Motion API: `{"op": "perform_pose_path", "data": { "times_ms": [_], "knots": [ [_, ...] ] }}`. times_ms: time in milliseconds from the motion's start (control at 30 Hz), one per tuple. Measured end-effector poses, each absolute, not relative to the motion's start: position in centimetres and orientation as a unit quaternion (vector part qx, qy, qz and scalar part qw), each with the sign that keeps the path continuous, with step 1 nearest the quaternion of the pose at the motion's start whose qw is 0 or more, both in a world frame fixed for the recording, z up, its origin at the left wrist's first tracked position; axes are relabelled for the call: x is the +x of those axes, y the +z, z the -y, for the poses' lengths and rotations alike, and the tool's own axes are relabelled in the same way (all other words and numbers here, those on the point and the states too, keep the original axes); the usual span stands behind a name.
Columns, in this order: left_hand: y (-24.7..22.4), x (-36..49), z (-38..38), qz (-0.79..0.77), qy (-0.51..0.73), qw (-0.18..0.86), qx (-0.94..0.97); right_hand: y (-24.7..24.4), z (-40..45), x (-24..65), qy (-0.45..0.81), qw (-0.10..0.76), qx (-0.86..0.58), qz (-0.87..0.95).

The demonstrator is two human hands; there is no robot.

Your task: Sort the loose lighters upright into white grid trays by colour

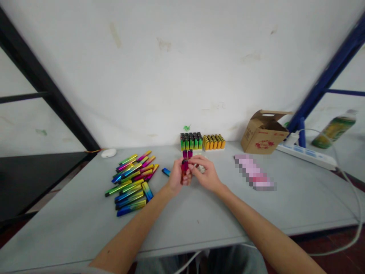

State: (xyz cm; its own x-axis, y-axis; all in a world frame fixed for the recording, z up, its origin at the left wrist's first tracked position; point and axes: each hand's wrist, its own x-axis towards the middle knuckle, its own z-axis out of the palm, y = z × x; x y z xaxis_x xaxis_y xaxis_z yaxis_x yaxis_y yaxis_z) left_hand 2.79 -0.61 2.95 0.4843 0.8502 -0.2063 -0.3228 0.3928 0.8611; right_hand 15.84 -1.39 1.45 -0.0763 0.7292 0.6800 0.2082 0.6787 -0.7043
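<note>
Near the middle of the table, my left hand (177,177) is wrapped round a magenta-red lighter (184,166) with a dark top. My right hand (205,174) is closed at the lighter's right side, its fingertips pinched near it; whatever they hold is too small to make out. Two magenta lighters (187,153) stand just beyond the hands, in front of a block of upright green lighters (191,141). A blue lighter (165,172) lies left of my left hand. Small whitish items (201,168) show partly behind my right fingers.
Many shiny multicoloured lighters (131,186) lie piled at the left. Upright orange lighters (213,142) stand by the wall. Rightward are an open cardboard box (262,137), a pixelated pink item (255,172), a power strip (309,155) and a bottle (333,131). A white case (108,153) lies back left.
</note>
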Motion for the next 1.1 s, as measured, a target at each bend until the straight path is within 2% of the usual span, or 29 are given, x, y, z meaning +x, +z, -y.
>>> {"op": "perform_pose_path", "data": {
  "times_ms": [1100],
  "knots": [
    [2.19, 2.94, 0.62, -0.381, 0.345, 0.774, 0.37, 1.49, 1.78, 15.44, 0.243, 0.583, -0.367, 0.683]
  ]
}}
